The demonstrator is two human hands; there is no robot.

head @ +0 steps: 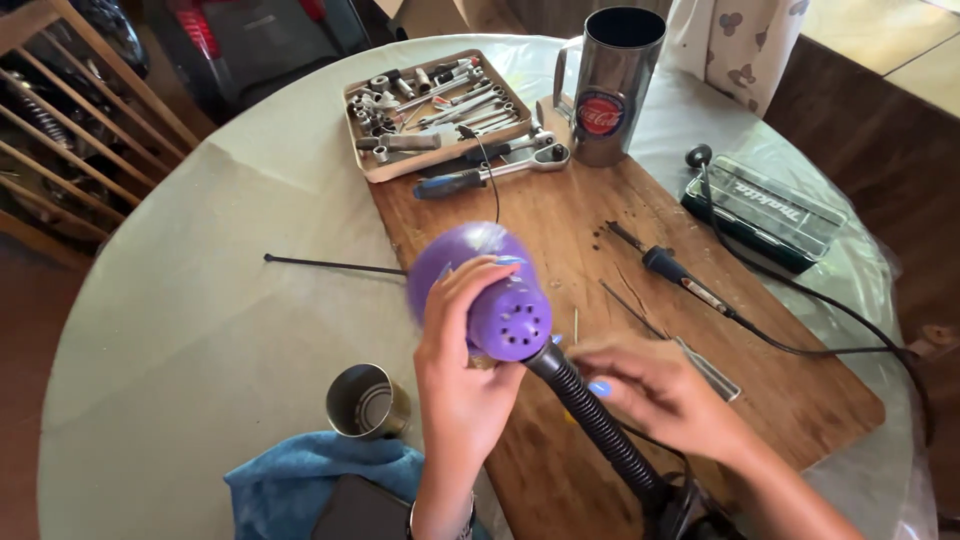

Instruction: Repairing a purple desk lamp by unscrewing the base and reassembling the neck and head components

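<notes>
My left hand (462, 362) grips the purple lamp head (487, 285), a rounded shade with small vent holes at its back. From that head a black ribbed gooseneck (600, 425) runs down to the lower right. My right hand (655, 392) rests by the gooseneck just below the head, fingers curled near it, over a wooden board (560, 215); whether it holds something small I cannot tell.
A tray of sockets and wrenches (432, 110) sits at the back. A tall metal cup (610, 85), a soldering iron (680, 278) with cable, a dark green case (765, 212), a small tin can (365, 402), a blue cloth (310, 480) and a thin black rod (330, 266) lie around the round table.
</notes>
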